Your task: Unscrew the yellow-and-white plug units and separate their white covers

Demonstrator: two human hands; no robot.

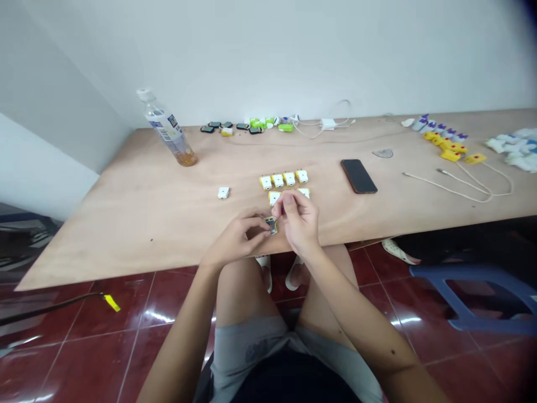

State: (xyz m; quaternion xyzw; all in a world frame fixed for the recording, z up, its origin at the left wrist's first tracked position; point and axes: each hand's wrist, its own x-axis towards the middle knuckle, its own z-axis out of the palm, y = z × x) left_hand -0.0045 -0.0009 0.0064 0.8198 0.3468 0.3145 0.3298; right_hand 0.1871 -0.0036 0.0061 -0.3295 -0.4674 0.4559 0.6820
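My left hand [237,238] and my right hand [298,221] meet at the near edge of the wooden table [138,212]. Both pinch one small yellow and white part [272,225] with a dark face, held between their fingertips. Just beyond the hands stands a row of several similar yellow and white parts [283,179], with two more [274,196] behind my right fingers. A single white part [224,193] lies apart to the left.
A plastic bottle [168,130] with amber liquid stands at the back left. A black phone [358,176] lies to the right. White cables [457,187], green and dark parts [251,126] and yellow and purple parts [444,140] lie farther back. A blue stool [478,291] stands at the right.
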